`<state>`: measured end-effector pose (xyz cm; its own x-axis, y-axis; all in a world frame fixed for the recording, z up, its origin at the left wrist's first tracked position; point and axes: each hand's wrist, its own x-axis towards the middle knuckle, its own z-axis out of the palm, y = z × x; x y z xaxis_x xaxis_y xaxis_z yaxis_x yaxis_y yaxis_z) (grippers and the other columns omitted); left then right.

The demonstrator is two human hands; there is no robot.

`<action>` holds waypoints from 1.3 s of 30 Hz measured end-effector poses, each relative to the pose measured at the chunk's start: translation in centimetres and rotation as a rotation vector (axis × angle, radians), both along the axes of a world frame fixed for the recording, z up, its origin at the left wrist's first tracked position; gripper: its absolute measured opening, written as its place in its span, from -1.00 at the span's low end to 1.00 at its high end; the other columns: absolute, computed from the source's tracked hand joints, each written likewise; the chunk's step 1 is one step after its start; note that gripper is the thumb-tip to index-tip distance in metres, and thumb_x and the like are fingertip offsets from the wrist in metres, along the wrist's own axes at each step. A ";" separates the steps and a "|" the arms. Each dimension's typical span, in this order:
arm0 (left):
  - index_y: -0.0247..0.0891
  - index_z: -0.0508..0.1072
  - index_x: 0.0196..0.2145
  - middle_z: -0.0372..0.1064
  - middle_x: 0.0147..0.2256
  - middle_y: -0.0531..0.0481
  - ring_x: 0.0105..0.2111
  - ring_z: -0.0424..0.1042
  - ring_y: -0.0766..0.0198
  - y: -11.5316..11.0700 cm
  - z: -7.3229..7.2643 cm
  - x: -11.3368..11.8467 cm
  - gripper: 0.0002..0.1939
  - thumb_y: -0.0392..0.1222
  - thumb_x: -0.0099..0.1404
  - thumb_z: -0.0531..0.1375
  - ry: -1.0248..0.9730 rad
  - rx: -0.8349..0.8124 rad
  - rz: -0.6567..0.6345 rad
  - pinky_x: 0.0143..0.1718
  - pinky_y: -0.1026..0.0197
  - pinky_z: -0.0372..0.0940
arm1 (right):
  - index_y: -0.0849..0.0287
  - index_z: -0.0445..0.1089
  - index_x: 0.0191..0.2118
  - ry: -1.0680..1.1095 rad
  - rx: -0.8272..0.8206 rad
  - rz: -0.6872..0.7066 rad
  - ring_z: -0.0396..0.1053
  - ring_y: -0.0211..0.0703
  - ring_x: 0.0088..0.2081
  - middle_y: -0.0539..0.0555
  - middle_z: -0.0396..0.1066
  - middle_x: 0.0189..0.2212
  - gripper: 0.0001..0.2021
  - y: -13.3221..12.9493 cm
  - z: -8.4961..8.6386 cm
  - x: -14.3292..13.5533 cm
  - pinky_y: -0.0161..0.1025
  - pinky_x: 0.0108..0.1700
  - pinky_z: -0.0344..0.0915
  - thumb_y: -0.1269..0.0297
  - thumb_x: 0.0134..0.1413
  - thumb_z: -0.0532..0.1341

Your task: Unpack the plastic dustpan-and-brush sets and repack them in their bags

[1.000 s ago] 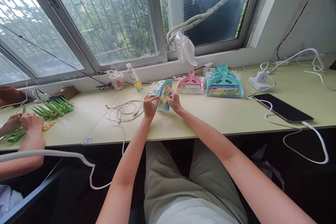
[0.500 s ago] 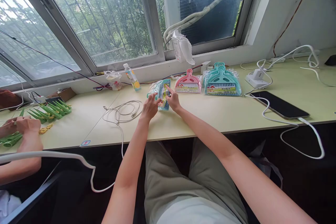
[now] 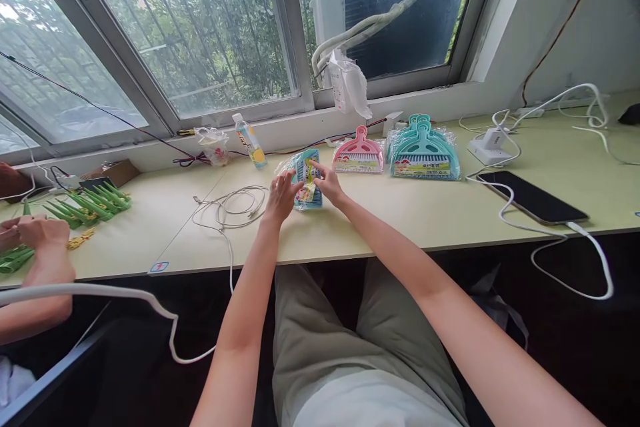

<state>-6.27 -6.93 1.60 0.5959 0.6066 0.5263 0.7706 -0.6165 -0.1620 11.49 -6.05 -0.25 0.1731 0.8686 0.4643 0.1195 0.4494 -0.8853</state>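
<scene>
Both hands on the blue plastic-wrapped brush pack: left hand fingers curled around its left edge, right hand pinching the right side, forefinger on top. Pink wrapped dustpan sits just beyond the right fingertips

Bright daylight from the window; sharp, edges bowed by wide-angle.

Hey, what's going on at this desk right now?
A seated person has both hands on a blue dustpan-and-brush set in clear wrap lying on the pale green table: the left hand at its near left edge, the right hand on top. More wrapped sets, one pink and a teal stack, lie behind. At far left, another person's hands work on green clips.
</scene>
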 end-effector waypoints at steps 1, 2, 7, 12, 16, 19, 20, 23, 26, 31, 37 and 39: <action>0.00 0.44 0.04 0.14 0.26 -0.13 0.32 0.02 0.06 0.0 0.0 0.0 -0.53 -0.45 0.34 -0.01 -0.003 0.006 -0.019 0.22 -0.10 0.09 | 0.17 0.39 0.19 0.011 -0.002 0.025 0.41 -0.09 0.01 0.09 0.41 0.14 -0.31 0.0 0.0 0.0 -0.17 0.04 0.38 0.55 -0.18 0.09; 0.01 0.43 0.05 0.12 0.27 -0.12 0.33 0.00 0.06 -0.1 0.1 0.0 -0.54 -0.44 0.34 0.01 -0.007 0.014 -0.040 0.23 -0.11 0.07 | 0.17 0.39 0.19 0.022 -0.009 0.047 0.41 -0.09 0.03 0.10 0.41 0.14 -0.31 0.0 0.0 0.1 -0.17 0.04 0.38 0.55 -0.18 0.09; -0.03 0.48 -0.05 0.12 0.27 -0.15 0.32 0.02 0.00 0.0 0.1 -0.1 -0.67 -0.35 0.37 0.05 -0.012 0.023 -0.031 0.22 -0.15 0.09 | 0.22 0.38 0.20 0.090 -0.080 0.106 0.44 -0.08 -0.04 0.15 0.46 0.07 -0.31 0.0 0.0 0.6 -0.17 -0.04 0.43 0.55 -0.17 0.11; -0.06 0.50 -0.10 0.21 0.19 -0.17 0.26 0.09 0.01 -0.2 0.2 0.0 -0.58 -0.47 0.31 -0.01 0.038 0.020 0.001 0.17 -0.12 0.14 | 0.17 0.40 0.17 0.127 -0.126 0.117 0.45 -0.11 -0.14 0.11 0.52 -0.05 -0.34 0.0 0.0 0.7 -0.20 -0.13 0.46 0.54 -0.17 0.14; -0.12 0.54 -0.24 0.27 0.09 -0.20 0.18 0.19 -0.02 -0.6 0.4 0.2 -0.61 -0.47 0.29 -0.01 0.019 0.006 -0.022 0.13 -0.11 0.15 | 0.22 0.37 0.19 0.164 -0.142 0.166 0.44 -0.14 -0.14 0.13 0.50 -0.02 -0.31 -0.1 0.2 0.6 -0.22 -0.15 0.45 0.55 -0.19 0.10; -0.15 0.54 -0.40 0.33 0.03 -0.18 0.13 0.24 -0.03 -1.0 0.7 0.5 -0.65 -0.49 0.24 0.03 -0.031 -0.007 -0.044 0.14 -0.13 0.12 | 0.26 0.38 0.18 0.177 -0.154 0.193 0.44 -0.13 -0.17 0.16 0.51 -0.04 -0.31 -0.3 0.3 0.6 -0.19 -0.14 0.45 0.55 -0.20 0.10; -0.15 0.53 -0.43 0.36 0.01 -0.16 0.12 0.26 -0.01 -1.1 0.8 0.6 -0.65 -0.50 0.22 0.04 -0.042 -0.008 -0.053 0.15 -0.14 0.10 | 0.27 0.38 0.17 0.177 -0.158 0.202 0.44 -0.13 -0.18 0.16 0.51 -0.05 -0.32 -0.4 0.3 0.6 -0.18 -0.13 0.46 0.55 -0.21 0.11; -0.13 0.52 -0.46 0.46 -0.12 -0.09 0.06 0.31 0.05 -1.3 0.9 0.8 -0.62 -0.53 0.17 0.02 -0.044 -0.012 -0.088 0.19 -0.15 0.03 | 0.27 0.39 0.17 0.170 -0.172 0.209 0.44 -0.15 -0.22 0.14 0.53 -0.10 -0.32 -0.4 0.3 0.7 -0.19 -0.14 0.45 0.55 -0.21 0.11; -0.11 0.50 -0.41 0.48 -0.30 -0.04 -0.02 0.34 0.09 -1.4 0.6 0.9 -0.59 -0.56 0.15 -0.02 -0.049 -0.025 -0.092 0.17 -0.12 0.01 | 0.25 0.40 0.15 0.162 -0.171 0.181 0.43 -0.18 -0.25 0.12 0.54 -0.14 -0.34 -0.3 0.1 0.8 -0.23 -0.18 0.44 0.54 -0.20 0.11; -0.12 0.49 -0.30 0.48 -0.32 -0.06 -0.13 0.35 0.10 -1.3 0.0 1.4 -0.56 -0.56 0.18 -0.05 -0.074 -0.039 -0.085 0.05 -0.05 0.06 | 0.21 0.40 0.16 0.166 -0.192 0.180 0.39 -0.24 -0.36 0.06 0.54 -0.26 -0.34 0.1 -0.1 0.8 -0.29 -0.28 0.41 0.53 -0.18 0.14; -0.15 0.49 -0.48 0.44 -0.26 -0.09 -0.08 0.32 0.06 -1.3 -0.1 1.7 -0.71 -0.44 0.21 0.06 -0.019 -0.082 -0.121 0.07 -0.07 0.06 | 0.21 0.33 0.21 0.166 -0.193 0.183 0.38 -0.25 -0.34 0.07 0.52 -0.25 -0.30 0.0 -0.1 0.7 -0.33 -0.33 0.37 0.54 -0.18 0.12; -0.15 0.50 -0.42 0.43 -0.16 -0.10 -0.02 0.30 0.03 -1.6 -0.2 1.8 -0.77 -0.38 0.23 0.09 -0.040 -0.069 -0.125 0.10 -0.07 0.07 | 0.17 0.24 0.27 0.182 -0.174 0.201 0.39 -0.23 -0.34 0.06 0.52 -0.24 -0.24 -0.1 -0.1 0.7 -0.31 -0.31 0.38 0.53 -0.19 0.12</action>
